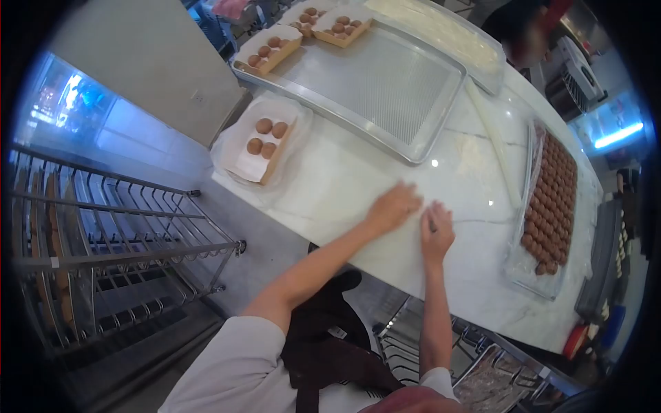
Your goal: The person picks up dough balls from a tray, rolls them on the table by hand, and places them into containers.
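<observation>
Over the near part of the white marble table, my left hand (396, 208) is smeared by motion, so its fingers are hard to read. Just to its right is my right hand (437, 233), fingers curled in, with a small dark spot showing between them that I cannot make out. The two hands are close together but apart. Left of them, four brown dough-like balls (264, 126) sit in a paper-lined open box (246, 164) wrapped about with clear plastic. On the right lies a plastic-lined tray (525, 272) with rows of similar brown balls (553, 199).
A large perforated metal tray (358, 82) lies at the back, with several paper boxes (275, 55) of brown balls on its far left. A pale rolling pin (492, 138) lies near the right tray. Metal racks (124, 258) stand left of the table (358, 155).
</observation>
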Motion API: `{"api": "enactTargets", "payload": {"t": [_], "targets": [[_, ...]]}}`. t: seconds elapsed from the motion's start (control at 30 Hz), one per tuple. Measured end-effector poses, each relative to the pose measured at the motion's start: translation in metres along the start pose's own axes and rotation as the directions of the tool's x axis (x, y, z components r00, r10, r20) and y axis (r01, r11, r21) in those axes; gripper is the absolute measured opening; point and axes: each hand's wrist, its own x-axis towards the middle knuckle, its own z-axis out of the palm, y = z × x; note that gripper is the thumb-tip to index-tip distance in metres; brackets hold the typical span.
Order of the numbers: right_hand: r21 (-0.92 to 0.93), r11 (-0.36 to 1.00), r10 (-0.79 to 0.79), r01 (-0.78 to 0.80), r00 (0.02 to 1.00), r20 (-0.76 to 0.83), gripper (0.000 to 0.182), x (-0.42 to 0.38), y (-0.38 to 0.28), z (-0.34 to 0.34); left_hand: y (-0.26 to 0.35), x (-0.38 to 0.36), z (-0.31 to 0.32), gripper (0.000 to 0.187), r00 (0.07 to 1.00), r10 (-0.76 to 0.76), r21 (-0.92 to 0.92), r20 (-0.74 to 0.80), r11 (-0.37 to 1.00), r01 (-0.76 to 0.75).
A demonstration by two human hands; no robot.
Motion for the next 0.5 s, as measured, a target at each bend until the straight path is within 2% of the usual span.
{"api": "enactTargets", "payload": {"t": [0.1, 0.13, 0.2, 0.23, 0.3, 0.33, 0.37, 0.4, 0.43, 0.5], "targets": [[0.221, 0.975, -0.031, 0.002, 0.992, 0.126, 0.016, -0.05, -0.004, -0.018, 0.001, -0.035, -0.02, 0.015, 0.997, 0.038, -0.122, 0.072, 0.992, -0.029], [0.225, 0.974, -0.037, 0.006, 0.99, 0.133, 0.016, -0.057, 0.001, -0.028, -0.003, -0.048, -0.028, 0.014, 0.992, 0.053, -0.192, 0.114, 0.981, -0.03], [0.013, 0.999, -0.031, 0.03, 0.997, 0.076, 0.011, -0.059, 0.02, -0.05, -0.018, -0.035, -0.045, 0.013, 0.995, -0.008, -0.122, 0.104, 0.992, 0.021], [0.019, 0.999, -0.041, 0.04, 0.994, 0.097, 0.011, -0.05, 0.026, -0.049, -0.026, -0.029, -0.053, 0.013, 0.993, -0.059, -0.055, 0.099, 0.996, 0.065], [-0.051, 0.97, 0.236, -0.237, 0.971, -0.021, 0.007, -0.018, 0.029, -0.03, -0.019, 0.0, -0.027, 0.013, 0.995, -0.096, -0.055, -0.042, 0.994, 0.093], [-0.035, 0.986, 0.163, -0.165, 0.985, -0.056, 0.008, -0.007, 0.021, -0.015, -0.009, 0.003, -0.012, 0.013, 0.992, -0.117, -0.058, -0.046, 0.992, 0.114], [-0.023, 0.996, 0.089, -0.091, 0.992, -0.091, 0.008, -0.005, 0.009, -0.005, 0.004, 0.004, 0.001, 0.013, 0.983, -0.107, -0.054, -0.152, 0.994, 0.1], [0.016, 0.984, 0.179, -0.18, 0.984, 0.023, 0.009, -0.012, -0.005, -0.007, 0.012, 0.002, 0.005, 0.014, 0.962, -0.09, -0.044, -0.257, 0.996, 0.082], [0.012, 0.984, 0.179, -0.179, 0.983, 0.043, 0.009, -0.025, -0.019, -0.013, 0.02, -0.01, -0.003, 0.014, 0.96, -0.11, -0.05, -0.259, 0.994, 0.1], [0.056, 0.975, 0.205, -0.215, 0.967, 0.153, 0.014, -0.049, -0.038, -0.033, 0.028, -0.034, -0.027, 0.015, 0.993, -0.062, -0.173, -0.096, 0.984, 0.045]]}}
